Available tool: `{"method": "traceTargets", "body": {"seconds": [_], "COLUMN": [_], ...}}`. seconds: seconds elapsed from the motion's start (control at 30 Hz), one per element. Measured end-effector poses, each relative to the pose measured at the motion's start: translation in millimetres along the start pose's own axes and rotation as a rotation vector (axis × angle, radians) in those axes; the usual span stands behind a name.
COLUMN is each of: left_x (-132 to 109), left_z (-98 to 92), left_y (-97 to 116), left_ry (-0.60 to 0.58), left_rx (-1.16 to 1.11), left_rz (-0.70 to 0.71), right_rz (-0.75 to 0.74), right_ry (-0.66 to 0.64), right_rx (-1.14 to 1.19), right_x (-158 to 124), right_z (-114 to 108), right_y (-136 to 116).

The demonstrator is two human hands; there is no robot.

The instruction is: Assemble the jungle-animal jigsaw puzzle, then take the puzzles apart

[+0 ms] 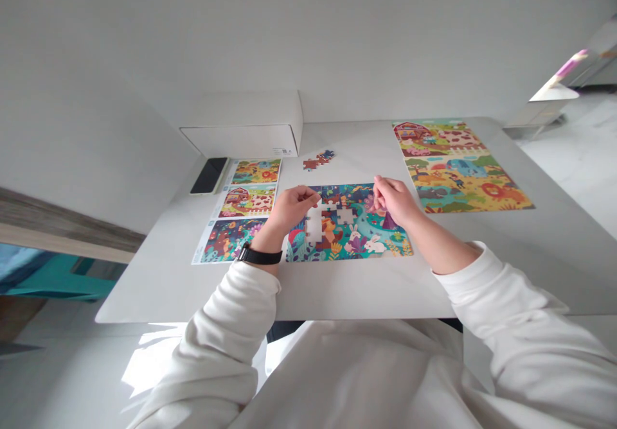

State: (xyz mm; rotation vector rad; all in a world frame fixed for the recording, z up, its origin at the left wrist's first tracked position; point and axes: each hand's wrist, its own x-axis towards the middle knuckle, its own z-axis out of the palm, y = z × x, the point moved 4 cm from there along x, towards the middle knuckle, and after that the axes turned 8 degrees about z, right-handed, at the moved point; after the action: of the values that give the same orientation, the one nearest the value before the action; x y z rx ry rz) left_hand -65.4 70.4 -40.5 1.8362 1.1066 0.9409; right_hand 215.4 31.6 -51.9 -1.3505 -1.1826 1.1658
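Note:
A partly assembled jigsaw puzzle lies before me, showing rabbits, plants and a blue stream, with white gaps in its left and middle parts. My left hand, a black band on its wrist, is over the puzzle's upper left edge with thumb and fingers pinched together. At the upper right part is my right hand, its fingers curled closed. Whether either hand holds a piece is too small to make out. Beyond the puzzle lies a small cluster of loose puzzle pieces, some brown and some dark blue.
A picture sheet with three scenes lies at left, beside a black phone. Behind stands a white box against the wall. Two finished-looking puzzles, a farm scene and an animal scene, lie at right on the white table.

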Motion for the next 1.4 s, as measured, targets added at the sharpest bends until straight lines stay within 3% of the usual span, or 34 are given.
{"method": "traceTargets", "body": {"seconds": [0.27, 0.6, 1.07, 1.4], "left_x": [0, 4, 3, 1], "left_z": [-0.7, -16.4, 7.9, 15.7], "left_y": [-1, -10, -9, -10], "left_ry": [0.003, 0.044, 0.003, -0.074], "left_rx": [0.004, -0.035, 0.433, 0.680], "left_rz": [0.007, -0.052, -0.065, -0.073], "right_rz": [0.014, -0.031, 0.083, 0.047], "right_ry": [-0.004, 0.017, -0.073, -0.100], "right_rx": [-0.036, -0.129, -0.070, -0.107], "right_x": [0, -5, -7, -2], "right_z": [-4, -2, 10, 10], "right_y": [5, -5, -2, 6]}}
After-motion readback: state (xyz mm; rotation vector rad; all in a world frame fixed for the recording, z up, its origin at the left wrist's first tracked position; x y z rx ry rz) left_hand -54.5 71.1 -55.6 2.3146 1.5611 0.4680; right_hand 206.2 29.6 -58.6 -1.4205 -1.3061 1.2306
